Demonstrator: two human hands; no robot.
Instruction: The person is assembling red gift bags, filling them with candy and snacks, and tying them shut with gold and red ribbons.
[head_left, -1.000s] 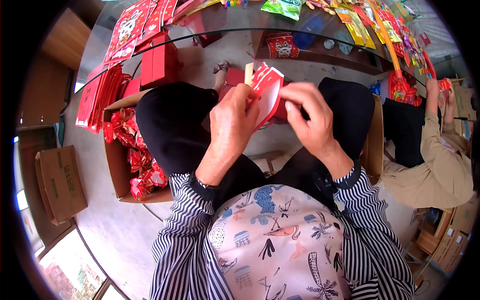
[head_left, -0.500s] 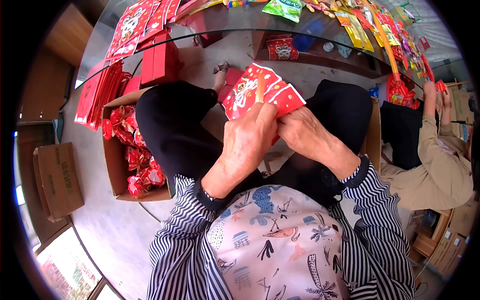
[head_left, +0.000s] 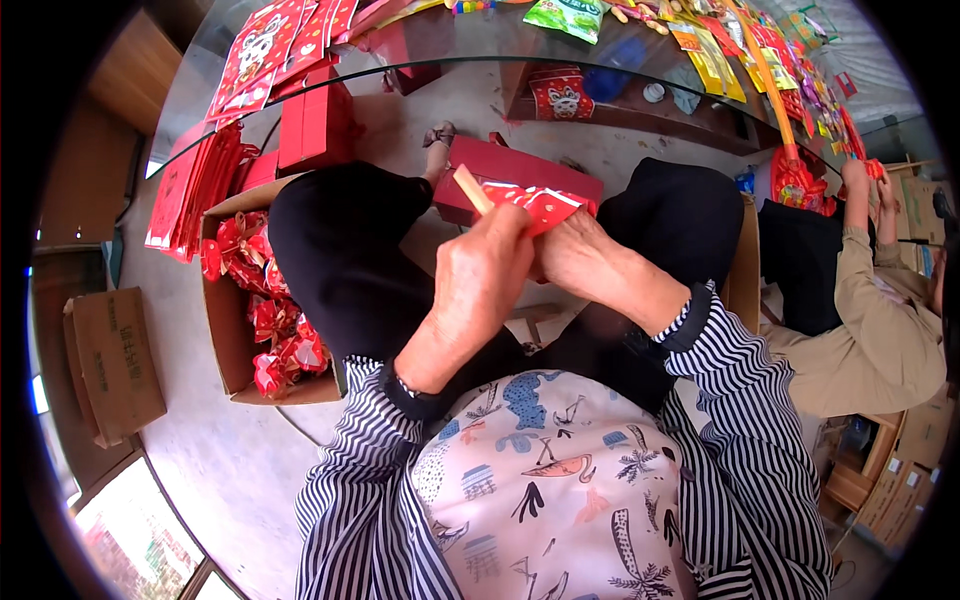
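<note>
Both hands meet above my lap on a red printed bag with white edging, crumpled and partly hidden by the fingers. My left hand is closed at its near left side. A slender pale tan piece juts up from that fist; whether it is a finger or a strip I cannot tell. My right hand is closed around the bag's lower right part, with its fingertips out of sight. Beyond the bag lies a dark red box on the floor.
Left of my knee stands a cardboard box of red wrapped bundles. Flat red bags are beside it. Ahead, a glass table carries printed bags and snack packets. A co-worker sits at right.
The red bag has been drawn down and bunched between my hands, showing less of its printed face. The tan piece now leans left. More of the dark red box behind is uncovered.
</note>
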